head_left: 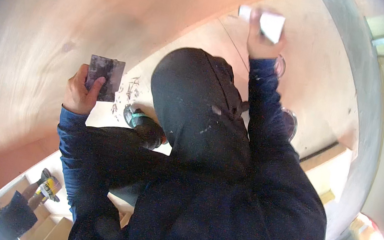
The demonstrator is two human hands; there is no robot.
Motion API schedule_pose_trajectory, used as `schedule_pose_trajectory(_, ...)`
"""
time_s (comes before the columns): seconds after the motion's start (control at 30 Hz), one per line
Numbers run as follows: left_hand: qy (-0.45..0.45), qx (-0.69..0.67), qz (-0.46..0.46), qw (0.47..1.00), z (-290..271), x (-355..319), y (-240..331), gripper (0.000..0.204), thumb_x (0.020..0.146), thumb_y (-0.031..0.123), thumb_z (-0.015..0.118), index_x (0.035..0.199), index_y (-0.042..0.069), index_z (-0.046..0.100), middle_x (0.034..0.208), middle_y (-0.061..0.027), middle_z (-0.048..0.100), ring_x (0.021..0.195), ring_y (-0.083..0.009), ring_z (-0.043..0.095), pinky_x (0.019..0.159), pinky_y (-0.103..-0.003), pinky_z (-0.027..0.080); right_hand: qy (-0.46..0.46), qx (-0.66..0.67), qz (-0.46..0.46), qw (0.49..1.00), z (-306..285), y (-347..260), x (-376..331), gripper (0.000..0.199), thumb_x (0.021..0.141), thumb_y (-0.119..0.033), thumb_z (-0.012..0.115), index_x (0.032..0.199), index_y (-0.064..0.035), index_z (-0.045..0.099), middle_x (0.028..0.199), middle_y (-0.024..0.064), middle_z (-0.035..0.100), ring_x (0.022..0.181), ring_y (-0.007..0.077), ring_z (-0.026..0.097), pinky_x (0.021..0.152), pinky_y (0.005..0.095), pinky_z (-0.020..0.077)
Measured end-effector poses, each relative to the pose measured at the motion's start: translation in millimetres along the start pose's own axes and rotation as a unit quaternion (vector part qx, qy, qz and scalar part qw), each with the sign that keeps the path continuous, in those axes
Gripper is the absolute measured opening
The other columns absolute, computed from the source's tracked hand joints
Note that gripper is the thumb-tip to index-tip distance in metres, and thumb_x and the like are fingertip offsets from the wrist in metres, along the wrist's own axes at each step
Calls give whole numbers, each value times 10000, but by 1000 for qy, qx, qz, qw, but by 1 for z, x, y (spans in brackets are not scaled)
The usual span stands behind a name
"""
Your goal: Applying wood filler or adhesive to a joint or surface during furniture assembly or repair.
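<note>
My left hand grips a dark, smeared rectangular plate, thumb across its face and fingers behind it. The plate is held up in front of the pale wooden panel. Farther off and to the right, my right hand is closed around a flat white piece, whose kind blur and glare hide. A smaller white end shows on the other side of the fingers. Beneath that hand lies a pale board with a thin dark seam line.
My bent knee in paint-flecked dark trousers fills the middle. Beside it is a foot in a sandal with a teal strap, near brown smudges. Round-rimmed objects sit under my right arm. Wooden compartments with a yellow-and-black item stand lower left.
</note>
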State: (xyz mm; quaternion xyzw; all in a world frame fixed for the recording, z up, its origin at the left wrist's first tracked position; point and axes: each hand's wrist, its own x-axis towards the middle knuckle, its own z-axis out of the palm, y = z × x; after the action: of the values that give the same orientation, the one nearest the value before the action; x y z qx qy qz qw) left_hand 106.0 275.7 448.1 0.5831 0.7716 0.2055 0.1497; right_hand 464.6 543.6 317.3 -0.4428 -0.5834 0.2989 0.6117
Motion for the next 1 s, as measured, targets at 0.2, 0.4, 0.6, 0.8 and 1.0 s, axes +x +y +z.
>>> schedule_pose_trajectory(0.2, 7, 53, -11, 999, -3, -4, -8, 202, 932, 139, 717, 977, 8, 569, 796, -208, 674, 706, -357, 695, 643, -399, 525, 68, -31, -138, 988, 12, 5, -30, 215, 896, -106, 785, 1047, -6, 670, 862, 110, 735, 788, 128, 715, 695, 267, 566)
schedule_pose_trajectory(0.4, 20, 42, 1, 999, -3, -10, -6, 209, 932, 148, 716, 969, 9, 564, 809, -219, 677, 719, -397, 691, 647, -404, 526, -94, -123, 395, 905, -32, 202, -201, 461, 834, -459, 775, 1023, -43, 713, 795, 160, 708, 799, 334, 708, 799, 424, 565)
schedule_pose_trajectory(0.6, 16, 28, -25, 999, -11, -19, -7, 190, 937, 135, 704, 974, 8, 568, 800, -205, 672, 696, -342, 681, 647, -393, 519, -240, -223, 101, 940, -122, 226, -273, 455, 787, -218, 781, 1187, -44, 651, 1232, 224, 651, 1134, 398, 633, 985, 452, 507)
schedule_pose_trajectory(0.8, 0, 60, 4, 998, -9, -21, -3, 192, 941, 145, 702, 979, 8, 573, 789, -194, 666, 691, -333, 672, 645, -404, 512, -193, -232, 54, 952, -181, 168, -285, 469, 847, -121, 729, 1289, -51, 588, 1366, 229, 569, 1285, 435, 536, 1081, 494, 439)
schedule_pose_trajectory(1.0, 12, 50, 13, 999, -11, -28, -6, 194, 938, 142, 705, 966, 12, 563, 798, -200, 666, 708, -344, 677, 649, -409, 511, -139, -302, 30, 943, -218, 178, -281, 405, 938, -220, 729, 1270, -45, 577, 1283, 224, 598, 1234, 403, 563, 1083, 487, 438)
